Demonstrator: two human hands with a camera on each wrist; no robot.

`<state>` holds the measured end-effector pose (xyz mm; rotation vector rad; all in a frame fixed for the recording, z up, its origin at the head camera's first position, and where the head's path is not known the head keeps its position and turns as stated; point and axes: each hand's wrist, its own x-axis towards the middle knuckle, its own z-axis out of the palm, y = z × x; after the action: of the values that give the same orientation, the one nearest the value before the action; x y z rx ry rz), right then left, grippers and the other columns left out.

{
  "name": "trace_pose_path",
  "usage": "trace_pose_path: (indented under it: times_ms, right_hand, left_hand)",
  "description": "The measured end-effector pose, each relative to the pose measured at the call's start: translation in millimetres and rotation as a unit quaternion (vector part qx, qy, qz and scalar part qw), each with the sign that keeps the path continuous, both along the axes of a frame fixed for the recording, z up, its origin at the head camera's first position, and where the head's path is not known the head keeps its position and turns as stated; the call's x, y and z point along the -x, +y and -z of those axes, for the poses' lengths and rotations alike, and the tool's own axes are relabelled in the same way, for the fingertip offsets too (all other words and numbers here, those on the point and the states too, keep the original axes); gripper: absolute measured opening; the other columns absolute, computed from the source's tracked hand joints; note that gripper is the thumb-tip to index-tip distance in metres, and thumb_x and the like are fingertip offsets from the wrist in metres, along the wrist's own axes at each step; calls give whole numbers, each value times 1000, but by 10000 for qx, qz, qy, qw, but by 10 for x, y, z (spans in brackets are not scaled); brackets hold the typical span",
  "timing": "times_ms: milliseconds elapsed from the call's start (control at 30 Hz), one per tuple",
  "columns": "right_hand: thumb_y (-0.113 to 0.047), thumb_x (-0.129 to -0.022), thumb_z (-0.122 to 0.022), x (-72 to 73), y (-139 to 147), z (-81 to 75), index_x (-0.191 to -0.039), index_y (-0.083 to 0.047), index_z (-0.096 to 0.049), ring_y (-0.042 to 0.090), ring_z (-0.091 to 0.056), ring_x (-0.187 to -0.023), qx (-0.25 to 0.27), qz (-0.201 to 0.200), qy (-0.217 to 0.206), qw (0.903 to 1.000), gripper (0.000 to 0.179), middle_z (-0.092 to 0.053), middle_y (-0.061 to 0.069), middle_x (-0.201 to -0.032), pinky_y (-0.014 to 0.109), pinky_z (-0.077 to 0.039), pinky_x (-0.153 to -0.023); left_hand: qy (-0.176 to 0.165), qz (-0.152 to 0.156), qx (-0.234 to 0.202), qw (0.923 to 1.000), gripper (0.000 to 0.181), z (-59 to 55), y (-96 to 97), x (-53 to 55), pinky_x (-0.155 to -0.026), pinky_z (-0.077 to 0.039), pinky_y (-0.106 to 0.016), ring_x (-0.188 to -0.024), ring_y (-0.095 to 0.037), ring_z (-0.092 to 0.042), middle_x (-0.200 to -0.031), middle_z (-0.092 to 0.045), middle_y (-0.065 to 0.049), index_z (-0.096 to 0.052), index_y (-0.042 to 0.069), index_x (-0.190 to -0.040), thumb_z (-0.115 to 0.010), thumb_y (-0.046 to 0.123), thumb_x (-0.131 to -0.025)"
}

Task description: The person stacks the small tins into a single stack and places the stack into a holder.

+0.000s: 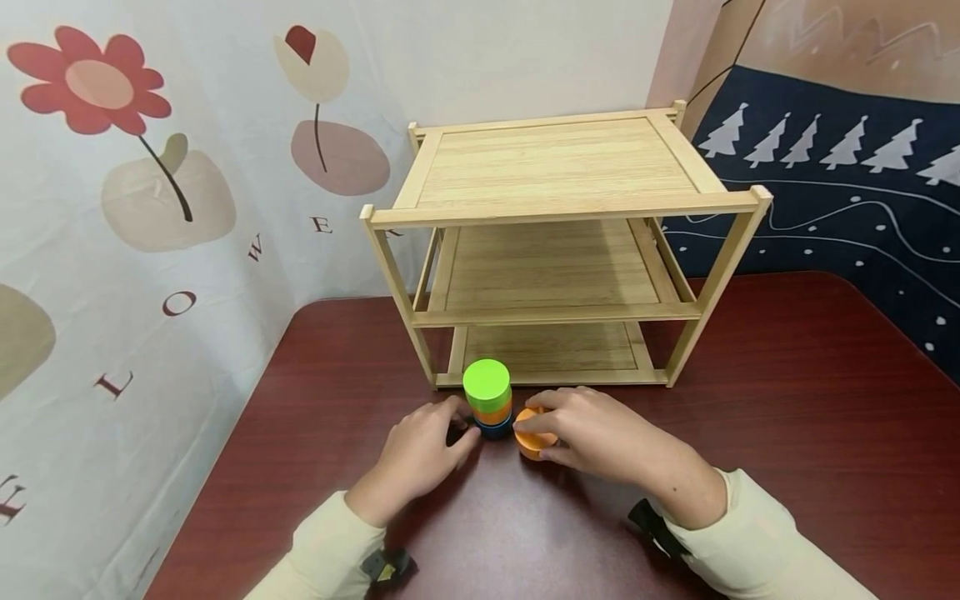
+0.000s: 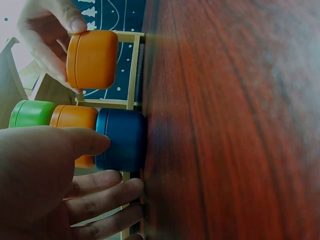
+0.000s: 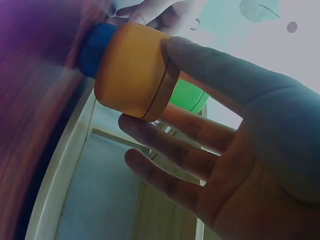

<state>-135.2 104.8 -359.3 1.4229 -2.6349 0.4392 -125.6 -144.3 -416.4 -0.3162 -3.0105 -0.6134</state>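
Note:
Three small round lidded jars stand stacked on the table: a green jar [image 1: 487, 380] on top, an orange jar [image 2: 86, 117] in the middle and a dark blue jar [image 2: 122, 140] at the bottom. My left hand [image 1: 423, 446] is at the left of the stack, its thumb [image 2: 92, 141] beside the blue jar and its fingers loosely extended; whether it touches is unclear. To the right of the stack, my right hand [image 1: 592, 429] holds another orange jar [image 3: 135, 72] between thumb and fingers. In the left wrist view, this jar hangs a little above the tabletop.
Right behind the jars stands a three-tier wooden shelf [image 1: 566, 204]. The dark red table [image 1: 787, 400] reaches out on both sides. A white flower-print cloth [image 1: 247, 167] hangs at the left, and a dark blue tree-print cloth [image 1: 825, 192] at the right.

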Motion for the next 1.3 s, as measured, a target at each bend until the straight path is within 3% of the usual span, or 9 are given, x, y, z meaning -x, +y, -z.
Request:
trace_pose_path:
  times_ms: [1300]
  right_hand:
    - [-28, -83, -82, -64, 10, -99, -107, -20, -74, 14, -68, -95, -1, 89, 157, 9998, 27, -68, 0, -110, 35, -56, -82]
  left_hand:
    - [45, 78, -37, 10000, 22, -6, -12, 6, -76, -54, -45, -93, -19, -68, -94, -71, 4, -68, 17, -106, -71, 33, -91]
